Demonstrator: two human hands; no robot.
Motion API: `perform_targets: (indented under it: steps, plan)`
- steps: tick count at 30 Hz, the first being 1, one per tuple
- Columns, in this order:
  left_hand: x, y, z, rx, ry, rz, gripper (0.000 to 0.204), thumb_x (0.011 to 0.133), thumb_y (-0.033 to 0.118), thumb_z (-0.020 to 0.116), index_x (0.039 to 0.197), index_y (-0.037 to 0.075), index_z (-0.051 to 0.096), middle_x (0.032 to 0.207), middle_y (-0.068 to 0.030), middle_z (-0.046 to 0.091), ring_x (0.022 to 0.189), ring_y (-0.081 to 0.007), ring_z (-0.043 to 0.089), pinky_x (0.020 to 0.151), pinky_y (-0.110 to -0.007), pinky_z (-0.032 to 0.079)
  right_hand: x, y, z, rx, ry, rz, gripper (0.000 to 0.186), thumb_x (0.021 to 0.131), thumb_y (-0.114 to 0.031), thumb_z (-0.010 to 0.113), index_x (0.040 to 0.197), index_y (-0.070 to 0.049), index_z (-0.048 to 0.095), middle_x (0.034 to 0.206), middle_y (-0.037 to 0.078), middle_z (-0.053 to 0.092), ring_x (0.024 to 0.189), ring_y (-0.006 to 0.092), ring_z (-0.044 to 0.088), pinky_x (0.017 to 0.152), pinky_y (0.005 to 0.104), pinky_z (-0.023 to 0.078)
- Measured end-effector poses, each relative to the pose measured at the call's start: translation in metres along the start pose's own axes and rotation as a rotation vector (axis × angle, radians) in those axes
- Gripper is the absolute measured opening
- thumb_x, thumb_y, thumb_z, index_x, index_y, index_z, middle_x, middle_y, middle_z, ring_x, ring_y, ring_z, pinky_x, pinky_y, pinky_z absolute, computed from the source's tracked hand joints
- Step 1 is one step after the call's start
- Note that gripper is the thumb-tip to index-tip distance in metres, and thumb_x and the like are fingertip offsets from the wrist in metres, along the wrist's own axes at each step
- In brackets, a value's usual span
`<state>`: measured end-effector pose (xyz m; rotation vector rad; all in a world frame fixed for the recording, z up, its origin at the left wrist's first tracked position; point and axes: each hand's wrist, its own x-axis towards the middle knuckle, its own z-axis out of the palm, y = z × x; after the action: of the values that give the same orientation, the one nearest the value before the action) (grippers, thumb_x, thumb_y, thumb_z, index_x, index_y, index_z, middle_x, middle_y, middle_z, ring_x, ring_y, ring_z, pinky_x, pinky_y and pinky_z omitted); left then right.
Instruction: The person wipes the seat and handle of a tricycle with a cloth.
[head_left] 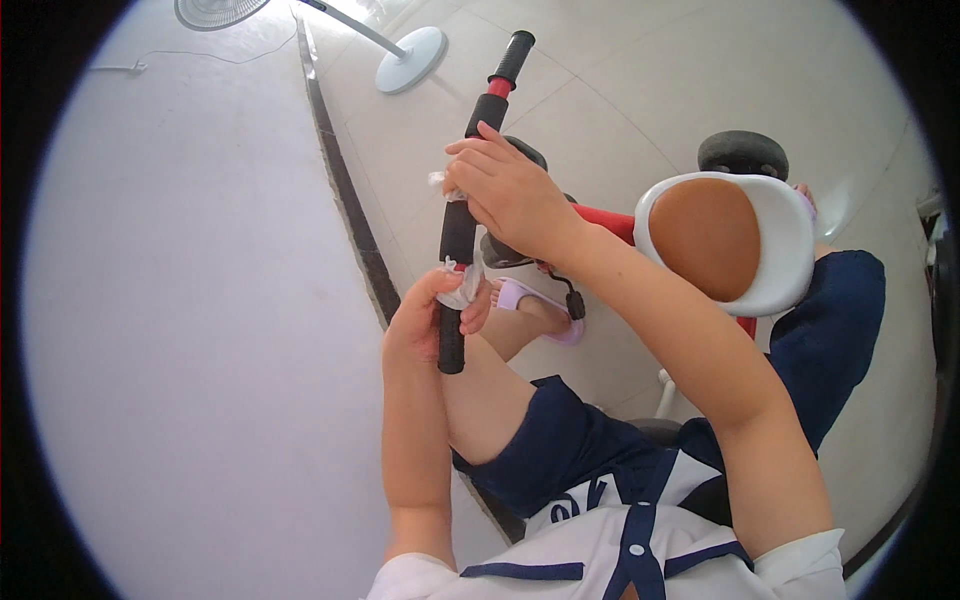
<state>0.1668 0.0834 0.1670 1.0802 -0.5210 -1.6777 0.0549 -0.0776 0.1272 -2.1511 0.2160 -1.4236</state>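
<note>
A child's ride-on handlebar (458, 232) stands in front of me, with black foam sleeves and red metal showing between them. My left hand (425, 315) is closed around its near part, with a crumpled white tissue (463, 288) between fingers and bar. The black near grip (452, 350) sticks out below that hand. Farther up, my right hand (515, 195) is curled over the middle of the bar, its index finger partly raised. A bit of white tissue (437, 180) pokes out under its fingertips; whether both bits are one piece I cannot tell. The far grip (512, 60) is untouched.
The ride-on's white seat with a brown pad (705, 240) is to the right, beside a black wheel (742, 155). A white wall (200, 300) runs along the left. A fan's round base (411, 60) stands on the tiled floor (620, 60) at the back.
</note>
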Motion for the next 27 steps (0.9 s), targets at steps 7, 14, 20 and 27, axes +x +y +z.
perform_targets:
  steps: [7, 14, 20, 27]
  plan:
    - [0.0, 0.008, 0.053, 0.483, 0.545, -0.04, 0.03, 0.093, 0.031, 0.052, 0.083, 0.002, 0.052, 0.067, -0.0101, 0.056, 0.058, -0.0194, 0.054, 0.055, -0.03, 0.042, -0.002, 0.007, -0.006, -0.031, 0.003, -0.007, 0.02, 0.078, 0.001, 0.057, 0.096, -0.01, 0.056, 0.102, 0.008, 0.061, 0.116, 0.0258, 0.055, 0.111, 0.046, 0.035]
    - [0.005, -0.027, 0.087, 2.29, 1.195, 0.239, 0.02, 0.089, 0.028, 0.061, 0.086, 0.009, 0.055, 0.073, -0.0023, 0.063, 0.065, -0.0205, 0.065, 0.056, -0.033, 0.051, -0.002, 0.005, -0.001, 0.02, 0.008, 0.001, 0.024, 0.077, 0.003, 0.058, 0.098, -0.009, 0.057, 0.103, 0.007, 0.062, 0.119, 0.0274, 0.055, 0.11, 0.0481, 0.036]
    - [0.007, -0.017, 0.08, 2.088, 1.084, 0.06, 0.028, 0.091, 0.032, 0.058, 0.087, 0.005, 0.054, 0.071, -0.0104, 0.065, 0.066, -0.0239, 0.066, 0.057, -0.034, 0.051, 0.0, 0.011, -0.012, 0.198, -0.029, 0.078, 0.015, 0.088, 0.0, 0.052, 0.098, -0.005, 0.062, 0.098, 0.007, 0.066, 0.113, 0.0268, 0.06, 0.107, 0.0451, 0.038]
    - [-0.005, 0.004, 0.045, 0.694, 0.564, 0.016, 0.026, 0.095, 0.028, 0.054, 0.083, 0.004, 0.055, 0.066, -0.0027, 0.053, 0.055, -0.012, 0.051, 0.051, -0.026, 0.041, 0.015, -0.003, -0.142, 0.655, 0.033, 0.668, 0.028, 0.095, -0.017, 0.041, 0.098, -0.003, 0.065, 0.086, 0.003, 0.066, 0.079, 0.0093, 0.059, 0.066, 0.0233, 0.043]
